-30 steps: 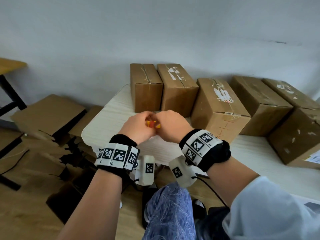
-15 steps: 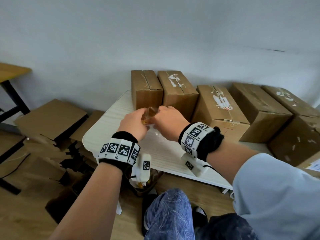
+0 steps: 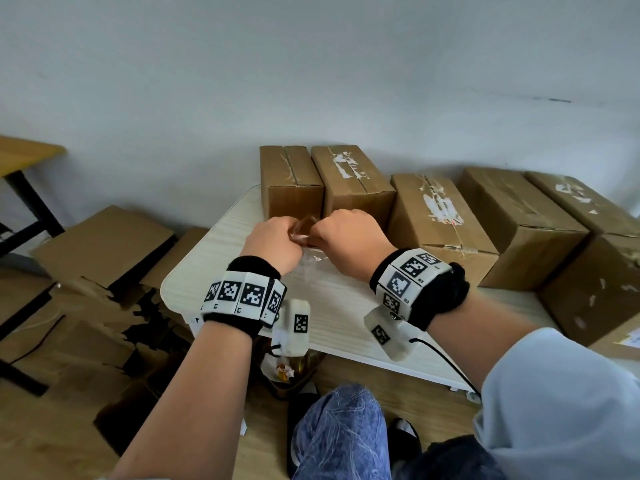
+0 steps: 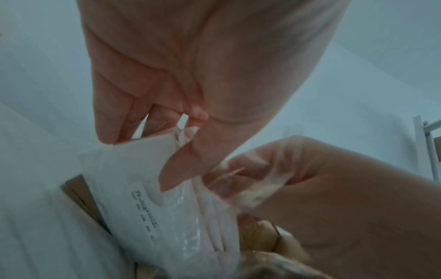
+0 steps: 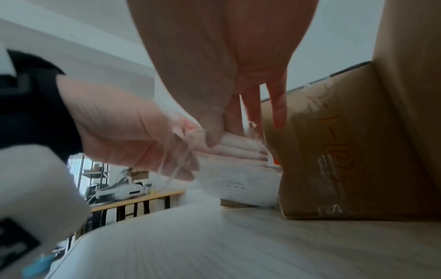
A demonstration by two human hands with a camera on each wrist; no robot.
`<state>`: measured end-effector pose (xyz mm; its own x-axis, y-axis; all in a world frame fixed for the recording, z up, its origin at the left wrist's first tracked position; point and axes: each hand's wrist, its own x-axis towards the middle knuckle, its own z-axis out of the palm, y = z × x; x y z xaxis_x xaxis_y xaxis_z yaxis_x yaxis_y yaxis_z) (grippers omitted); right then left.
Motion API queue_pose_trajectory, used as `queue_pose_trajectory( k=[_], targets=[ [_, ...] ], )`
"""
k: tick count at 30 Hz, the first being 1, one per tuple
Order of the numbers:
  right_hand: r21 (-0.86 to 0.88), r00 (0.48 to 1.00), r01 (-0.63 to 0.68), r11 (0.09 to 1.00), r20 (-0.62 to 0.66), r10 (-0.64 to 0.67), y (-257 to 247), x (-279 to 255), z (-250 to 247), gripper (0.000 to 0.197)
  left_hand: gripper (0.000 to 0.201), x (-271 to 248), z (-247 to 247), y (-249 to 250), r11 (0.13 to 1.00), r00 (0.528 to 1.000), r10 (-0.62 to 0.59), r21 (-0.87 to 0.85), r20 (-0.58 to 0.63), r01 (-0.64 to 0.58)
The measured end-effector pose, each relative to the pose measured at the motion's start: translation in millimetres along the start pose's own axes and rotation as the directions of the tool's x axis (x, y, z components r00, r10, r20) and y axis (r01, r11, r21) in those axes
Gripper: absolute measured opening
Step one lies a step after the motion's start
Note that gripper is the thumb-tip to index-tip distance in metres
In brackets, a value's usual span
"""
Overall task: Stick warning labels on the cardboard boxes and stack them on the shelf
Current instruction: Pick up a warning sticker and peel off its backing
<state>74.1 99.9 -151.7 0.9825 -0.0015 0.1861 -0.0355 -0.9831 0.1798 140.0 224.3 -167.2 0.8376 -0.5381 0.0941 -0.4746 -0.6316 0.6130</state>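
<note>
Both hands meet above the table, just before the leftmost boxes. The left hand and the right hand each pinch the clear bag of labels between curled fingers.

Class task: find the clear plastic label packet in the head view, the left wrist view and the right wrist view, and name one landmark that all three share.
Head: the packet sits centre, pinched between both hands, mostly hidden.
Left wrist: packet lower centre-left, under the left hand's thumb.
Right wrist: packet centre, below the fingers.
Shared landmark: the white table.
</note>
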Motion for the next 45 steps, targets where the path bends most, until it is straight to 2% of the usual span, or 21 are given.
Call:
queue_pose_trajectory(
  k=[3, 7, 9, 11, 14, 16, 18, 19, 21, 24, 26, 27, 29, 30, 32, 35, 39, 42, 45],
  targets=[
    [0.061, 0.998, -0.056, 0.997, -0.013, 0.057, 3, -6, -1, 0.019, 0.039, -4, 2, -1, 0.998, 0.999, -0.034, -0.048, 0.014, 0.035],
    [0.192, 0.987, -0.144, 0.971, -0.039, 0.154, 3, -14, 0, 0.051, 0.046, -9, 3, 1, 0.993, 0.999, -0.049, -0.11, 0.004, 0.049],
    [0.234, 0.985, -0.134, 0.963, -0.073, 0.155, 1, -18, -1, 0.046, 0.041, -9, 3, 3, 0.992, 0.998, -0.056, -0.108, 0.011, 0.057],
    [0.272, 0.978, -0.129, 0.954, -0.125, 0.168, 2, -23, -5, 0.032, 0.036, -8, 3, 4, 0.992, 0.997, -0.082, -0.093, 0.012, 0.083],
    [0.337, 0.933, -0.13, 0.932, -0.277, 0.23, 7, -29, -13, 0.023, 0.022, -4, 2, 5, 0.993, 0.994, -0.107, -0.046, 0.018, 0.108],
    [0.391, 0.871, -0.13, 0.911, -0.394, 0.293, 13, -35, -20, 0.023, 0.024, -5, 3, 7, 0.992, 0.992, -0.12, -0.03, 0.036, 0.121],
    [0.419, 0.78, -0.112, 0.901, -0.525, 0.342, 22, -41, -29, 0.022, 0.042, -8, 3, 14, 0.993, 0.993, -0.102, -0.046, 0.059, 0.105],
    [0.424, 0.731, -0.098, 0.9, -0.583, 0.354, 27, -45, -34, 0.019, 0.051, -10, 2, 19, 0.996, 0.996, -0.076, -0.052, 0.049, 0.078],
    [0.438, 0.651, -0.072, 0.896, -0.66, 0.375, 39, -53, -46, 0.02, 0.056, -15, -2, 33, 0.996, 0.999, -0.026, -0.083, -0.047, 0.022],
    [0.446, 0.497, -0.045, 0.894, -0.766, 0.407, 61, -66, -61, 0.03, 0.037, -16, -12, 67, 0.964, 0.975, 0.033, -0.25, -0.219, -0.089],
    [0.43, 0.429, -0.039, 0.902, -0.808, 0.404, 81, -73, -66, 0.034, 0.025, -13, -17, 98, 0.879, 0.972, 0.04, -0.455, -0.23, -0.144],
    [0.417, 0.422, -0.033, 0.908, -0.818, 0.391, 92, -76, -67, 0.036, 0.032, -12, -18, 116, 0.817, 0.982, 0.027, -0.562, -0.187, -0.129],
    [0.395, 0.435, -0.031, 0.918, -0.822, 0.368, 115, -79, -65, 0.035, 0.046, -6, -19, 150, 0.7, 1.0, 0.008, -0.713, -0.027, -0.025],
    [0.394, 0.443, -0.042, 0.918, -0.816, 0.371, 125, -80, -64, 0.034, 0.046, -3, -18, 166, 0.67, 0.999, 0.023, -0.742, 0.042, 0.015],
    [0.4, 0.464, -0.055, 0.915, -0.801, 0.378, 144, -80, -61, 0.033, 0.036, 6, -12, 195, 0.646, 0.992, 0.081, -0.763, 0.095, 0.021],
    [0.418, 0.478, -0.048, 0.907, -0.788, 0.388, 174, -77, -59, 0.03, 0.021, 27, 1, 226, 0.651, 0.981, 0.189, -0.754, 0.049, -0.088],
    [0.499, 0.451, -0.027, 0.866, -0.767, 0.456, 207, -76, -58, 0.031, 0.019, 56, 17, 253, 0.656, 0.963, 0.27, -0.729, -0.016, -0.196],
    [0.571, 0.492, -0.032, 0.821, -0.706, 0.51, 219, -79, -59, 0.032, 0.017, 74, 28, 258, 0.67, 0.947, 0.316, -0.695, -0.051, -0.261],
    [0.644, 0.531, -0.071, 0.762, -0.622, 0.575, 227, -84, -61, 0.029, 0.007, 84, 37, 255, 0.677, 0.948, 0.315, -0.69, -0.042, -0.256]
  ],
)
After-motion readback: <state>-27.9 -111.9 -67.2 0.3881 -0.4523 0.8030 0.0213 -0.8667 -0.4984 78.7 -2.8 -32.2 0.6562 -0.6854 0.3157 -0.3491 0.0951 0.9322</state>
